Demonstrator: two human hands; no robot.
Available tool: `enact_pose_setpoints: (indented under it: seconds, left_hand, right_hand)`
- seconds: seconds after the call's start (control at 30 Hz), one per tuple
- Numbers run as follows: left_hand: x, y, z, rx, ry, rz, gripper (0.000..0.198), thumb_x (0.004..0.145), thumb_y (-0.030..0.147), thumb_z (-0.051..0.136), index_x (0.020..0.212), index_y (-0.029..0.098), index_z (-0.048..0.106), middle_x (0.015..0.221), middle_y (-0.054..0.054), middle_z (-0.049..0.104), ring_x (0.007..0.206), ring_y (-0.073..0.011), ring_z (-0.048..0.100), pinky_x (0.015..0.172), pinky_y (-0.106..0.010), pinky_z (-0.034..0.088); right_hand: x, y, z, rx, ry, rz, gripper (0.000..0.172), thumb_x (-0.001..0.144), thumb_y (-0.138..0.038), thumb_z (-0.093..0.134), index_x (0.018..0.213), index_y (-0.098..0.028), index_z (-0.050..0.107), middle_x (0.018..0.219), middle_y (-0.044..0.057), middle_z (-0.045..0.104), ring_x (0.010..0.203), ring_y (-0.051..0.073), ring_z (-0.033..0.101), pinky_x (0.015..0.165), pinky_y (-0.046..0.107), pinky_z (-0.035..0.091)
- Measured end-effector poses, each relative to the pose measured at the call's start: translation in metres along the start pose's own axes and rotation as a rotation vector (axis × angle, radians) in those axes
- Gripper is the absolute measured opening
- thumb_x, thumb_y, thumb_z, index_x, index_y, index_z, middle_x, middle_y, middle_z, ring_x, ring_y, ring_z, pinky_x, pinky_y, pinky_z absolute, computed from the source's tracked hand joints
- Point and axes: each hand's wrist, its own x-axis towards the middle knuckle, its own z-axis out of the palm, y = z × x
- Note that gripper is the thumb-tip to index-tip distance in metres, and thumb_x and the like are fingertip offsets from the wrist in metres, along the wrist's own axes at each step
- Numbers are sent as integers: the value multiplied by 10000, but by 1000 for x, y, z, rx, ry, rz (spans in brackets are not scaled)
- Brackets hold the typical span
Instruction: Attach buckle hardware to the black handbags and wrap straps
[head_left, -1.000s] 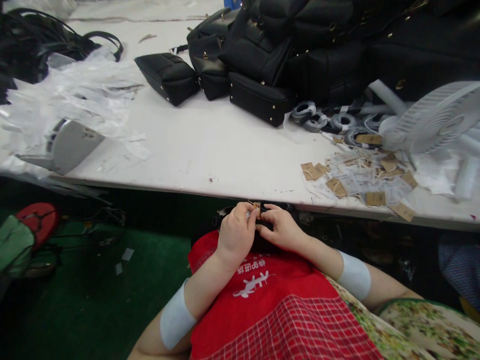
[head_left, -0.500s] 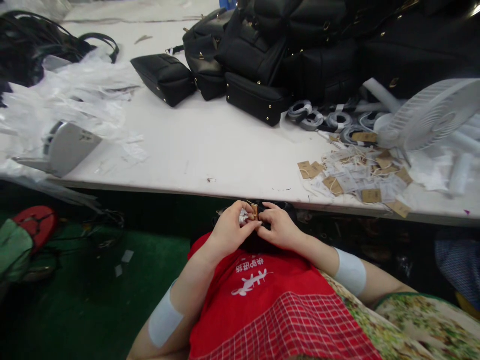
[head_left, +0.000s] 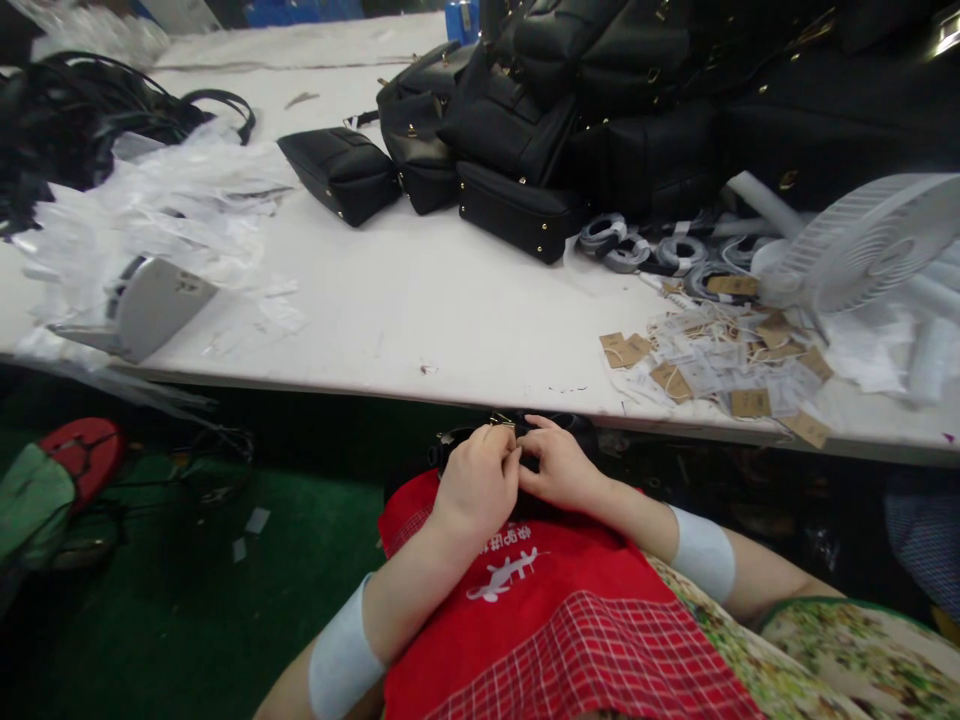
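Observation:
A black bag (head_left: 579, 428) with gold-coloured hardware (head_left: 501, 420) rests at my lap, just under the table's front edge. Most of it is hidden by my hands and the shadow. My left hand (head_left: 478, 482) lies over the hardware with its back toward me and its fingers curled in. What its fingers hold cannot be seen. Close against it, my right hand (head_left: 561, 466) has bent, closed fingers meeting the left fingertips. The small part between the two hands is covered.
Black bags (head_left: 517, 210) are piled at the back of the white table (head_left: 375, 310). To the right lie paper tags (head_left: 750, 402), coiled straps (head_left: 679, 252) and a white fan (head_left: 870, 240). Clear plastic wrapping (head_left: 180, 220) and a grey tape dispenser-like object (head_left: 161, 310) are on the left.
My left hand has rolled over, its back now up, covering the gold hardware and the white crumpled scrap seen before. My right hand stays almost in place. The view has shifted slightly.

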Motion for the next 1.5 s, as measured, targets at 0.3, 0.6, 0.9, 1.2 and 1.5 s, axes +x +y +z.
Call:
enact_pose_setpoints:
  seconds: [0.3, 0.6, 0.9, 1.2, 1.5]
  left_hand:
    - [24, -22, -47, -1146, 48, -233, 190, 743, 267, 703, 901, 163, 691, 546, 41, 533, 531, -81, 474, 532, -186, 397]
    - [20, -57, -45, -939, 300, -323, 258, 692, 276, 736, 910, 138, 726, 678, -14, 664, 560, -82, 545, 538, -176, 439]
    - [-6, -98, -44, -1038, 389, -416, 236, 619, 277, 753, 795, 124, 718, 676, -36, 677, 568, -109, 576, 517, -194, 470]
    - [-24, -118, -40, -1059, 406, -461, 88, 551, 199, 660, 617, 146, 639, 611, 2, 627, 502, -97, 541, 459, -178, 431]
    - [-29, -133, -46, -1116, 423, -451, 90, 521, 227, 646, 534, 150, 602, 704, -28, 667, 556, -133, 586, 471, -203, 447]
  right_hand:
    - [4, 7, -6, 113, -46, 41, 197, 791, -209, 577, 598, -207, 539, 535, -72, 555, 539, 114, 537, 1104, 407, 372]
    - [-1, 8, -21, 28, 28, 142, 204, 798, -334, 633, 926, -177, 659, 1025, 93, 690, 974, 246, 630, 916, 413, 496]
    - [-17, -2, -26, -502, -259, 131, 945, 407, -550, 859, 1193, -109, 573, 1182, 205, 592, 1085, 378, 561, 965, 492, 445]
    - [-6, 9, -29, -572, -337, 133, 360, 710, -156, 583, 1062, -184, 649, 952, 108, 742, 866, 278, 696, 754, 337, 486]
    - [-20, 1, -58, -360, -305, 187, 329, 709, -123, 517, 944, -234, 719, 924, 35, 764, 901, 220, 695, 765, 245, 455]
